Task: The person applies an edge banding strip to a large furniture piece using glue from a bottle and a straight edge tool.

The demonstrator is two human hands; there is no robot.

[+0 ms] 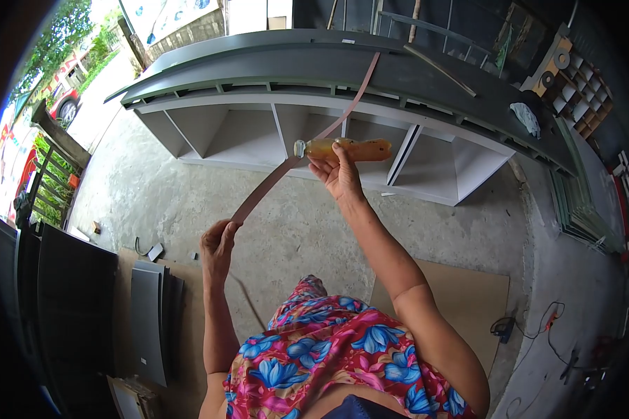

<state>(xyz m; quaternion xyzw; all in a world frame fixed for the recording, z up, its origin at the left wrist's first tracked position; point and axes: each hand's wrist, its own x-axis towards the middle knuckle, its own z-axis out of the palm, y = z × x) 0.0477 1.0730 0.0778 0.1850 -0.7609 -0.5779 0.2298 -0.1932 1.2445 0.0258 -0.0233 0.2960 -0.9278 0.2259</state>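
My left hand (219,246) is closed on a long, thin pinkish-brown strip (264,190). From there the strip runs up past the bottle's end and over the dark panel top. A soft-looking bottle (356,149) with amber contents lies sideways in my right hand (339,171), thumb on top and fingers beneath. Its pale mouth end (300,149) points left, just above the strip; whether they touch cannot be made out. Behind both hands is a long white cabinet frame (248,133) with open compartments, bearing dark panels (258,66).
A stick (440,70) and a crumpled plastic bag (525,119) lie on the dark panels. More dark boards (150,321) stand at the lower left. A brown sheet (461,297) lies on the floor, with cables and a black plug (503,329) at its right.
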